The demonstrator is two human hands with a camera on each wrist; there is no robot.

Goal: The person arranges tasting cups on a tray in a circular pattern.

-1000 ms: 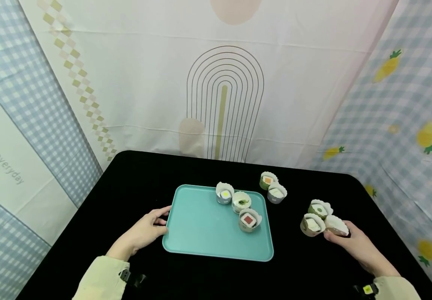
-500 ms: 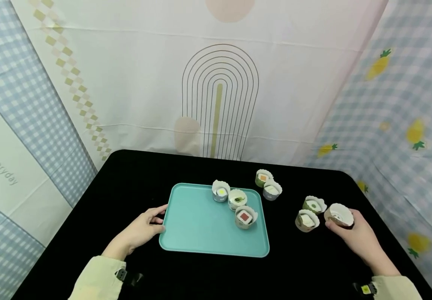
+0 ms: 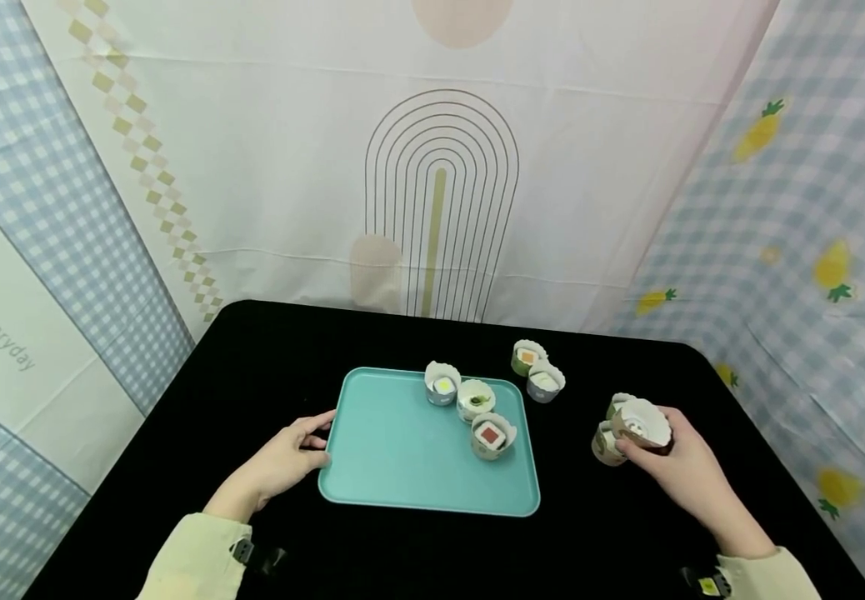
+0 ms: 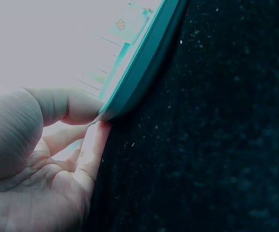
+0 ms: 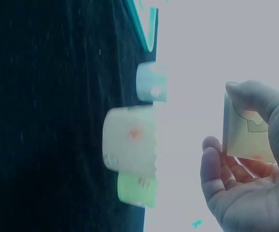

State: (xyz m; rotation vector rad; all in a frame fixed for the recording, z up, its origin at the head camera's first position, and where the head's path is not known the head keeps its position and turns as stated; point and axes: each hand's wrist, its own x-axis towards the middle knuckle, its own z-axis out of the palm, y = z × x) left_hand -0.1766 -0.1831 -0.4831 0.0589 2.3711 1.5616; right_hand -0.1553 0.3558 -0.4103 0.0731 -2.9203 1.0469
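My left hand (image 3: 282, 458) pinches the left rim of a teal tray (image 3: 402, 450) between thumb and fingers, also seen close up in the left wrist view. On the tray's right half stand three paper baking cups: one with a yellow-centred piece (image 3: 442, 385), one with a green-topped piece (image 3: 475, 402), one with a red-centred piece (image 3: 491, 437). My right hand (image 3: 691, 475) grips a brown-patterned paper baking cup (image 5: 248, 137), raised and tilted, a small pale piece inside. It partly hides a brown cup (image 3: 605, 447) and a green cup (image 3: 616, 406) on the table.
Behind the tray's right corner stand a green cup with an orange-centred piece (image 3: 528, 358) and a grey cup (image 3: 543, 385), side by side. Everything lies on a black-covered table (image 3: 290, 350). A white patterned cloth (image 3: 290, 167) hangs behind it, with blue gingham cloth on both sides.
My right hand has lifted the brown-patterned cup away from its two neighbours, first to the right, then back left over them. My left hand stays at the tray's rim; the head view shifted slightly.
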